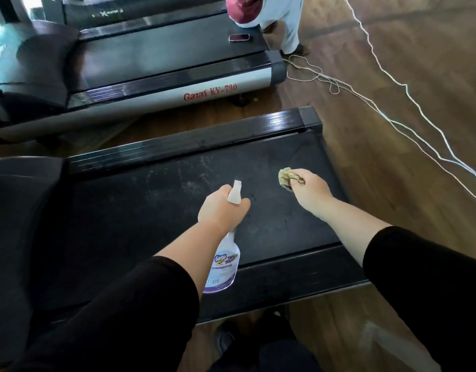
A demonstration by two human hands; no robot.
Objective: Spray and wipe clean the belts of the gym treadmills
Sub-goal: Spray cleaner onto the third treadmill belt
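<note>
Belt fills centre, dusty w/ pale streaks. 2nd treadmill sits behind it. L hand over mid-belt, fingers curled round bottle, nozzle fwd. R hand over belt's right part, fingers bunched on cloth. Phone lies on 2nd treadmill.

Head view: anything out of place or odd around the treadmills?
Yes. A phone lies on the far treadmill's belt, where wiping would hit it, and loose white cords trail tangled across the floor beside the machines.
</note>
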